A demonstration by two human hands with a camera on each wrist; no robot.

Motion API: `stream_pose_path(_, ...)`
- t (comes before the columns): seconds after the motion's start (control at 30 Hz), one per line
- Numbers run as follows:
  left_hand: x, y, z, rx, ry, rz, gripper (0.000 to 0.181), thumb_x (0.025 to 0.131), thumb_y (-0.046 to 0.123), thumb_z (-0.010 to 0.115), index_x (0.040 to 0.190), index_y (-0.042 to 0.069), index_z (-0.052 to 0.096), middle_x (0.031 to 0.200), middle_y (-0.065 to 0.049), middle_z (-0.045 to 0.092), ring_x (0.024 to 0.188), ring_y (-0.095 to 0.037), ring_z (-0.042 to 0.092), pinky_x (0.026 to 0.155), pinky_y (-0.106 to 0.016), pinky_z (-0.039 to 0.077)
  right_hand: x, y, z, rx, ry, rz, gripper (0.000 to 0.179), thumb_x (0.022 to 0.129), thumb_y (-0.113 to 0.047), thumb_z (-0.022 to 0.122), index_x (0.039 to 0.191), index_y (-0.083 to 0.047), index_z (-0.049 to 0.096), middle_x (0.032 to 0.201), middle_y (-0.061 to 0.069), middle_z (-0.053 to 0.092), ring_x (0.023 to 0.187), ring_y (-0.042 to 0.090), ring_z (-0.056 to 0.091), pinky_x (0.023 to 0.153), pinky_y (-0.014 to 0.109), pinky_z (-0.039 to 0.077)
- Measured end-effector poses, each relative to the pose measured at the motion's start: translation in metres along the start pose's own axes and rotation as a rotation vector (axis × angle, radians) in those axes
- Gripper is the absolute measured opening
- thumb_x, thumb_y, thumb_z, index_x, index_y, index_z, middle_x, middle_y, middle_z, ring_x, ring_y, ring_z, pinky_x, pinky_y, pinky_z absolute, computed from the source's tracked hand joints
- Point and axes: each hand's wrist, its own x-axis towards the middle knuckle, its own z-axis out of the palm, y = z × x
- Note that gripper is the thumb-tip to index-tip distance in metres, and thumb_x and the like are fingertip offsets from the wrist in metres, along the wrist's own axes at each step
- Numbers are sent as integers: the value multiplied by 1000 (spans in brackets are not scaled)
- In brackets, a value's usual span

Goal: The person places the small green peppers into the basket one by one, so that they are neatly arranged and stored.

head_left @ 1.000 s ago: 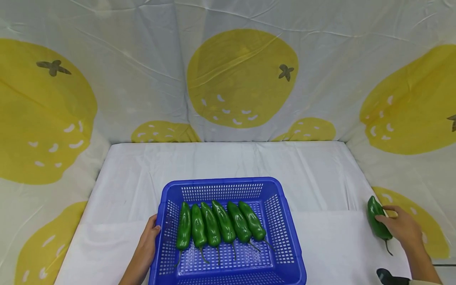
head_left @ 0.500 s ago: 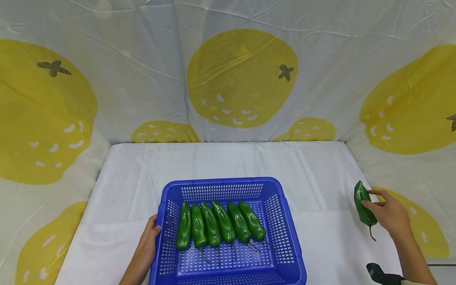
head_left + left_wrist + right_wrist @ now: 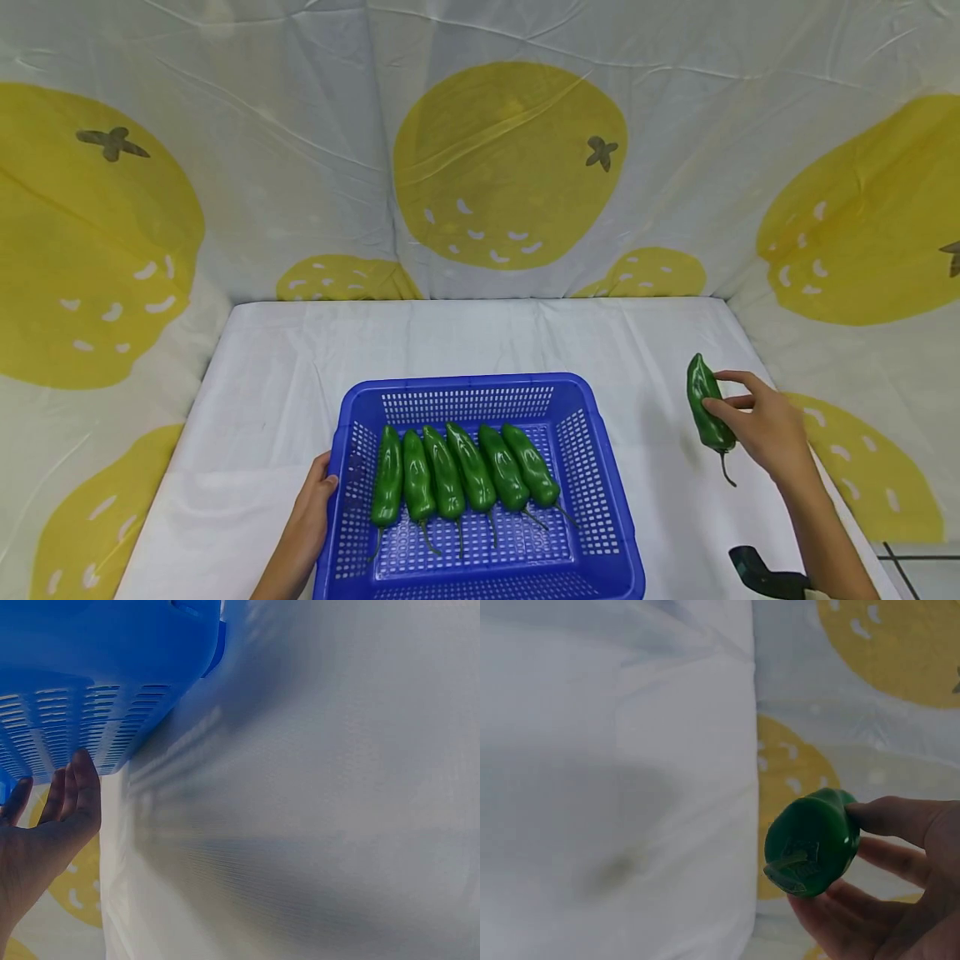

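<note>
A green chili pepper point(image 3: 708, 407) with a thin curved stem is pinched between the thumb and fingers of my right hand point(image 3: 767, 421), raised over the white cloth to the right of the basket. In the right wrist view this pepper point(image 3: 810, 844) shows its stem end. Several more green chili peppers point(image 3: 472, 471) lie side by side in the blue plastic basket point(image 3: 457, 385), stems toward me. My left hand point(image 3: 303, 508) rests against the basket's left outer side. Seen from the left wrist, its fairly straight fingers point(image 3: 86, 791) touch the slotted wall.
White cloth point(image 3: 480, 333) covers the table. Fabric walls point(image 3: 300, 150) printed with yellow fruit stand behind it and on both sides. A dark curved object point(image 3: 765, 575) sits by my right wrist. Floor tiles point(image 3: 915, 571) show at the lower right corner.
My right hand has lifted the held green chili pepper off the right edge area and carried it left and farther from me. The left hand and basket have stayed still.
</note>
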Motion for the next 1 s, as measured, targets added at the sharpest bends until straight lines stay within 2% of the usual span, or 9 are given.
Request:
stream_pose_path(0.23,0,1,2,11,10,12,45,106,18,23,149,6,27,137,-26,43,113,-38,55,85,-52,51,-4,-38,11,26,-21,-47,51,97,-29,64,138,-2,51,104,34,66,77,37,70,60,46,55)
stream_pose_path(0.47,0,1,0,6,5,-10,45,106,19,23,150,8,26,138,-26,42,111,-37,56,84,-52,52,-12,-76,24,70,-41,-94,49,96,-29,66,139,-6,53,105,30,66,92,45,68,63,47,57)
stream_pose_path(0.73,1,1,0,14,13,-10,46,106,18,23,150,6,26,137,-27,43,111,-37,56,84,-50,52,-22,-113,41,133,-99,-151,46,94,-26,69,136,-11,56,104,23,68,88,36,70,64,42,57)
stream_pose_path(1.0,0,1,0,18,17,-3,46,106,18,23,150,6,27,136,-27,44,111,-37,56,85,-50,51,-29,-131,63,166,-172,-175,43,92,-22,72,133,-17,60,101,15,68,87,28,70,68,41,56)
